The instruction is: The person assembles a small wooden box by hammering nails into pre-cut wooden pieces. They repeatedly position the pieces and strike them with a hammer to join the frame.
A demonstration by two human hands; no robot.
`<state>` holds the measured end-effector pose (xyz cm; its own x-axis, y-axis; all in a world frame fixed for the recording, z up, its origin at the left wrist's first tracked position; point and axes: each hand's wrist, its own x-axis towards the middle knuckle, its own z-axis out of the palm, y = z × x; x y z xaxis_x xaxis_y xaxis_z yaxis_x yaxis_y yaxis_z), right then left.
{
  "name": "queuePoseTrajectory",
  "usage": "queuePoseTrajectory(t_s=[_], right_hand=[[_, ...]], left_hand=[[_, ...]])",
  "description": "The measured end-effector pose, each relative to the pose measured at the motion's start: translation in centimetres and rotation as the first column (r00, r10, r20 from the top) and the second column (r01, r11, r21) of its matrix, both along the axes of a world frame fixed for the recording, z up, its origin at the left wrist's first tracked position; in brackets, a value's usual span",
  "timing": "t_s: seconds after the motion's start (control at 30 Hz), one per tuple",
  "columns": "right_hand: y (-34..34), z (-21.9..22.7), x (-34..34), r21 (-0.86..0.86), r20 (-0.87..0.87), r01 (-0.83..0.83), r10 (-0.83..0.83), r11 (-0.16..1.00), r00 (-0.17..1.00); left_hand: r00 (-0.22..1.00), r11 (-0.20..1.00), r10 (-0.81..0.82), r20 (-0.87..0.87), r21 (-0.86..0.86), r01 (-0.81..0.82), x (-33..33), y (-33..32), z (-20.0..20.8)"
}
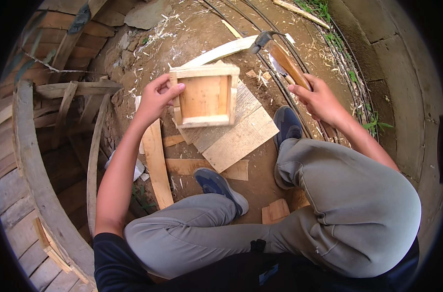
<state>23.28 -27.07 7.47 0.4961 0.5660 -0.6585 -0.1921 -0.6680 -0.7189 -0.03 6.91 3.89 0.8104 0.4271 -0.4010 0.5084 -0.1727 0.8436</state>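
A small, shallow wooden box with a raised rim is held up by its left side in my left hand, thumb on the front of the rim. Its open face is turned toward me. Off to the right, my right hand is closed around the wooden handle of a claw hammer, whose dark metal head points up and to the left. Below and behind the box, flat wooden boards lie on the ground between my feet.
Loose planks and wood chips are scattered over the dirt. Dark rods or cables run past my right foot. A wooden slatted frame stands at the left, and a wall rises at the right. A small wooden block sits near my legs.
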Motion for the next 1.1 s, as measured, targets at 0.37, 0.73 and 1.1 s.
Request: queuePoseTrajectory(t_s=[0.37,0.73,1.1], right_hand=[[0.3,1.9,0.9,0.067,0.236,-0.04,0.024,0.997,0.971],[2.2,6.9,-1.5,-0.101,0.793,-0.466,0.353,0.879,0.496],[2.9,8.4,-1.2,-0.144,0.822,-0.431,0.35,0.891,0.449]], left_hand=[[0.983,0.996,-0.021,0.184,0.089,0.005,-1.6,-0.7,-0.9],[0.977,0.993,0.108,0.184,0.025,-0.115,-1.9,-2.5,-1.2],[0.991,0.988,0.022,0.129,0.152,-0.041,-2.5,-3.1,-1.2]])
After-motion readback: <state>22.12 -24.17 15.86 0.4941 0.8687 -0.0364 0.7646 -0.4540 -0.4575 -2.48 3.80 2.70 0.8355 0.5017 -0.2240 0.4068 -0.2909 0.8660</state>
